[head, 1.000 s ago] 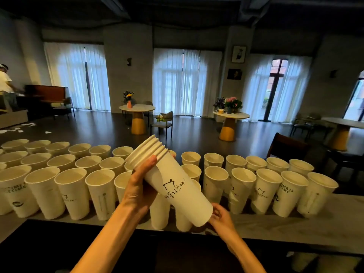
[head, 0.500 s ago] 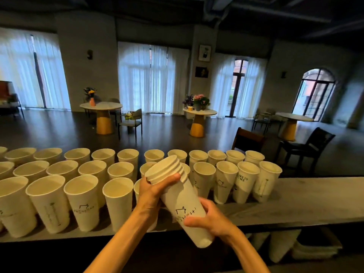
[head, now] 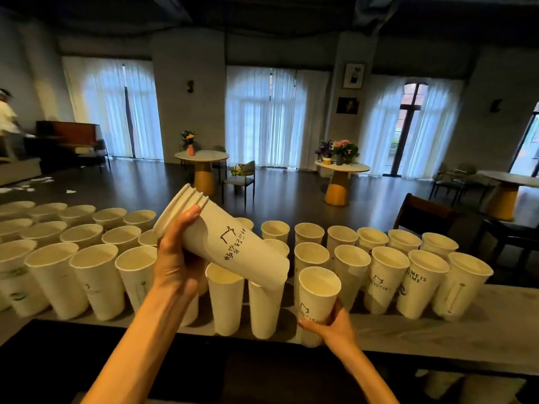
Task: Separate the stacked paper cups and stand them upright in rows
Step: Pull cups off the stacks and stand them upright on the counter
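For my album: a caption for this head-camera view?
Left hand holds a tilted stack of paper cups; right hand sets a single cup among upright rows.

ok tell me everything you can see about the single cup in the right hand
The single cup is a tall, tapered white cup, paper by the look of it, with a rolled rim and a small black line drawing with lettering on its side. It is upright, mouth open and apparently empty. The right hand grips its lower part, fingers curled around the base. It sits at the near edge of the counter, at the front of the standing cups; whether its base touches the counter is hidden by the hand.
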Available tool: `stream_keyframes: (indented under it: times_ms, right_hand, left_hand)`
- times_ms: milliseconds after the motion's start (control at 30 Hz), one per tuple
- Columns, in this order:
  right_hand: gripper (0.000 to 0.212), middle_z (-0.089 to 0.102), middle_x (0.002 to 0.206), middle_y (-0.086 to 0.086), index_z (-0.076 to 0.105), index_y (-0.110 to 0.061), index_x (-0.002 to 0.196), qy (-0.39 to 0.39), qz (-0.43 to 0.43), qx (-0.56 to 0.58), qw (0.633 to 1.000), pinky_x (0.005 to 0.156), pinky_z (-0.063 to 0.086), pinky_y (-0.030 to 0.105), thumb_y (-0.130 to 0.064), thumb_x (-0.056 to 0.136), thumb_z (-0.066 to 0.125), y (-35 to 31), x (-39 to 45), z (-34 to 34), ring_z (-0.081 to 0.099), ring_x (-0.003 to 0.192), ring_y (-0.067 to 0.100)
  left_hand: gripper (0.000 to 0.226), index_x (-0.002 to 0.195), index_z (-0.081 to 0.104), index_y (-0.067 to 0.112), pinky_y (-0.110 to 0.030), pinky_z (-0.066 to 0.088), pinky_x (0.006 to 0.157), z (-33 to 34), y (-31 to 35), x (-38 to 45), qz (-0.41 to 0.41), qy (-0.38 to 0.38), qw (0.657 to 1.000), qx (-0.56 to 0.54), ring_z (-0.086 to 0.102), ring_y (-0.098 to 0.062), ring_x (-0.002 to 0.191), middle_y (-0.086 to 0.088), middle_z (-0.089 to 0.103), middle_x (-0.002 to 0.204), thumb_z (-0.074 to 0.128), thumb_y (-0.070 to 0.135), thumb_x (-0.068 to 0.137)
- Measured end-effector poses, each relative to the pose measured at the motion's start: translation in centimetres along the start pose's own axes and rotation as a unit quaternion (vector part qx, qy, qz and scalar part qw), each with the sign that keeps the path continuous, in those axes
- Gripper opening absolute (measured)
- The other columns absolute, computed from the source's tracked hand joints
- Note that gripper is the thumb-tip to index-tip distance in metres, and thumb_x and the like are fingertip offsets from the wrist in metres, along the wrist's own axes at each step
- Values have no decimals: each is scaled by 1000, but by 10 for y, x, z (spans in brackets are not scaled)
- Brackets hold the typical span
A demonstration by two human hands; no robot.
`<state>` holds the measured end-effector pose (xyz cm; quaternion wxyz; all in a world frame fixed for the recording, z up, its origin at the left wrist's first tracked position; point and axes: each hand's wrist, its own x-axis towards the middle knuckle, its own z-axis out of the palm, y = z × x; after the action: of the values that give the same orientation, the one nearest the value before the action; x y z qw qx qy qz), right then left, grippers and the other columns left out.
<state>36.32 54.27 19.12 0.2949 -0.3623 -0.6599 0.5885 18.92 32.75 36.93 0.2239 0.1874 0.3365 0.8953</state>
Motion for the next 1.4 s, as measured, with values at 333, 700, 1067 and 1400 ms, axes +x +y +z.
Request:
stream_keyframes:
  times_ms: [333, 700, 1067, 1400]
  right_hand:
    - [112, 50, 143, 1, 35, -22, 145, 3, 18, -20, 1000, 108, 42, 49, -23, 50, 95, 0, 5, 10, 46, 134, 25]
    - [17, 72, 92, 4, 67, -19, 99, 24, -3, 68, 997, 66, 53, 22, -32, 87, 65, -40, -40, -83, 70, 94, 24]
    - [98, 67, 119, 1, 54, -21, 129, -106, -13, -40, 993, 80, 56, 26, -54, 44, 91, -38, -69, -139, 66, 104, 12]
    - [108, 50, 138, -2, 30, -21, 147, 14, -28, 21, 999, 107, 41, 44, -11, 58, 91, -10, -6, -106, 46, 133, 22]
  left_hand:
    - [77, 125, 65, 14, -48, 58, 89, 0, -13, -5, -26, -31, 999, 23, 65, -28, 107, -17, 69, 119, 85, 33, 53]
    - [65, 104, 78, 19, -43, 60, 82, 77, -119, -59, -203, -218, 951, 78, 71, -28, 96, -19, 73, 112, 91, 35, 42]
    - [76, 116, 69, 25, -31, 59, 70, 116, -167, -66, -111, -161, 965, 178, 72, -18, 96, 3, 76, 105, 86, 45, 45]
    - [114, 133, 60, 21, -36, 59, 77, 104, -85, -20, 26, -36, 997, 63, 62, -24, 111, -13, 64, 126, 94, 58, 31]
